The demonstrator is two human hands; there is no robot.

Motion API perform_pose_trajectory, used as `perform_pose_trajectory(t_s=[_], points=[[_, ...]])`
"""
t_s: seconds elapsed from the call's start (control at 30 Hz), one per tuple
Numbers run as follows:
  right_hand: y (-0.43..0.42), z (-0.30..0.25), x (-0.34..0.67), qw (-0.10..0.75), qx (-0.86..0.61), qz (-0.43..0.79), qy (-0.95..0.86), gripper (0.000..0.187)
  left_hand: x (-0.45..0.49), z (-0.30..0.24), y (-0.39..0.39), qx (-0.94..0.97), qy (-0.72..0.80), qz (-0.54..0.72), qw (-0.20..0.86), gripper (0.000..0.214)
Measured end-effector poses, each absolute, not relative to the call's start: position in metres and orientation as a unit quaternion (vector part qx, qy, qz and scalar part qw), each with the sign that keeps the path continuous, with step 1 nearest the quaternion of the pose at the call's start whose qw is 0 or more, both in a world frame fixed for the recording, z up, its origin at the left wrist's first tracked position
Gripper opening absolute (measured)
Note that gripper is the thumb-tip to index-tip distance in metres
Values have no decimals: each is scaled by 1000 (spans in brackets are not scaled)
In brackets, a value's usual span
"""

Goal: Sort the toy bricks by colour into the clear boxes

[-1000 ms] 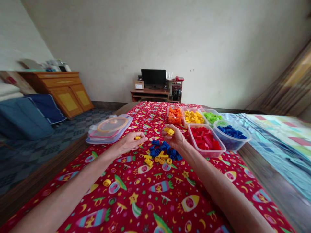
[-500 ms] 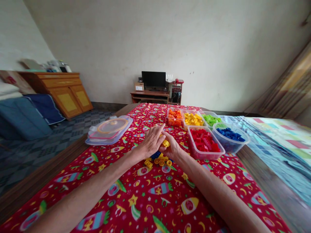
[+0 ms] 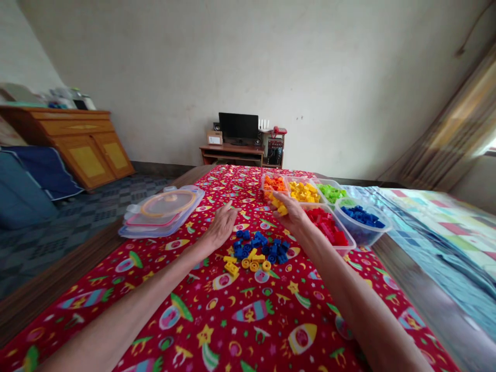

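Several yellow building blocks point(image 3: 279, 205) are held in my right hand point(image 3: 291, 213), whose fingers wrap around them just in front of the tubs. My left hand point(image 3: 223, 223) is over the cloth with its fingers stretched out, holding nothing. Nearer to me, between both arms, lie a loose pile of blue building blocks point(image 3: 279, 250) and a few yellow pieces point(image 3: 231, 267), some of them round and wheel-like. The tub of yellow blocks point(image 3: 304, 191) stands just beyond my right hand. The tub of red blocks point(image 3: 327, 226) is beside it, partly covered by my wrist.
Tubs of orange blocks point(image 3: 274, 184), green blocks point(image 3: 331, 193) and blue blocks point(image 3: 362, 217) stand at the back right. Stacked plastic lids point(image 3: 165, 209) lie on the left of the red patterned tablecloth point(image 3: 248, 330). A bed point(image 3: 445, 227) adjoins the table's right side.
My hands have parted. The right one has moved up and right toward the tubs with the yellow blocks, the left one has drawn left, and the blue pile now shows.
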State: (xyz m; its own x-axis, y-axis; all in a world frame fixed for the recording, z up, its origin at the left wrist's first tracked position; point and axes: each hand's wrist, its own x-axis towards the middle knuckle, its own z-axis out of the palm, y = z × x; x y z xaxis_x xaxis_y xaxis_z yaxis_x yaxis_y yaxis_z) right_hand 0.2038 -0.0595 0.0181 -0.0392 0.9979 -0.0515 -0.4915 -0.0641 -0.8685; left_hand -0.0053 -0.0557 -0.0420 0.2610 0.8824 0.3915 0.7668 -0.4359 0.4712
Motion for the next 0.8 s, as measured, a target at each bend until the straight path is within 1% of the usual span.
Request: perform_pose_trajectory(t_s=[0.07,0.13,0.2,0.23,0.27,0.33,0.43,0.47,0.53,0.63,0.67,0.73,0.8], points=[[-40,32,227,626,-391,567,-366,21,-10,-45,-50,789,523,310,89,54],[-17,42,252,642,-451,458,-419,19,-12,-47,-47,790,520,314,82,52],[7,47,277,613,-547,318,-474,18,-13,-48,-46,791,519,316,76,50],[17,47,289,580,-603,251,-487,18,-13,-49,-45,791,518,315,74,48],[26,48,299,536,-649,211,-497,20,-14,-49,-45,792,517,315,72,47],[39,47,314,487,-685,190,-507,24,-14,-50,-45,795,513,315,70,45],[46,46,324,462,-696,195,-515,30,-16,-52,-43,800,501,323,65,42],[45,46,325,464,-696,192,-513,30,-16,-53,-42,802,497,327,64,41],[42,48,323,496,-677,204,-504,25,-17,-55,-41,803,492,330,64,41],[31,54,314,567,-607,274,-484,14,-17,-58,-39,799,492,341,61,41],[25,55,308,579,-585,298,-484,11,-17,-58,-38,797,493,345,61,41],[8,56,291,568,-558,313,-518,9,-18,-56,-36,794,493,349,63,42],[-16,51,266,519,-534,282,-605,11,-21,-51,-35,791,491,358,69,45]])
